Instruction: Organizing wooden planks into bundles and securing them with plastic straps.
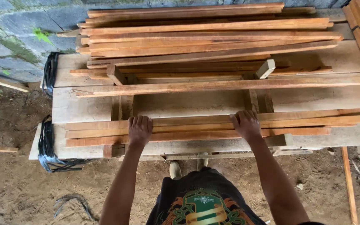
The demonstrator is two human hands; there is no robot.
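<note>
Pressing down now, both hands are lying flat, fingers loosely spread: left hand (139,130) and right hand (246,124) are resting atop the near bundle of slats (188,128) on the worktop (84,109).

Soft, even daylight; sharp focus, edges slightly bowed.

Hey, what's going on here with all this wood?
A person stands at a rough plank workbench and presses both hands flat onto a small bundle of long reddish wooden slats lying along its near edge. The left hand and right hand rest on top of the slats, fingers spread, not gripping. A single slat lies across the middle of the bench, and a bigger pile of slats sits at the far side. Black straps hang off the left end.
</note>
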